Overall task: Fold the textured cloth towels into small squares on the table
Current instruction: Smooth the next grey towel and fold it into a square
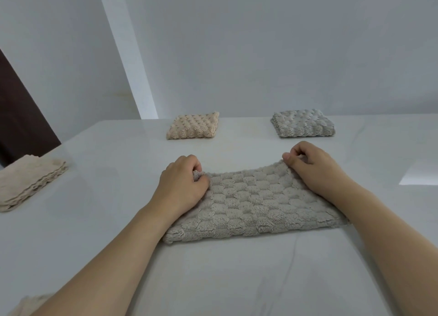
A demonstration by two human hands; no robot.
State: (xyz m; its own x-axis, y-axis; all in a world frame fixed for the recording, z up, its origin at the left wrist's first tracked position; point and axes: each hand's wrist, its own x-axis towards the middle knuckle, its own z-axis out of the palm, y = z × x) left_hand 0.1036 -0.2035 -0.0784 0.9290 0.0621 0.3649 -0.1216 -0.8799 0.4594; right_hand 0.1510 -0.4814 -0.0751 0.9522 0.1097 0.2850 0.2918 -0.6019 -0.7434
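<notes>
Left hand (182,185) and right hand (312,166) each pinch a far corner of the grey towel (256,206); it seems already doubled. Keep both corners level, matching edges squarely.

grey towels (256,204): 2 | beige folded (193,126): 1 | beige stacks (28,180): 1 | hands (182,185): 2
</notes>
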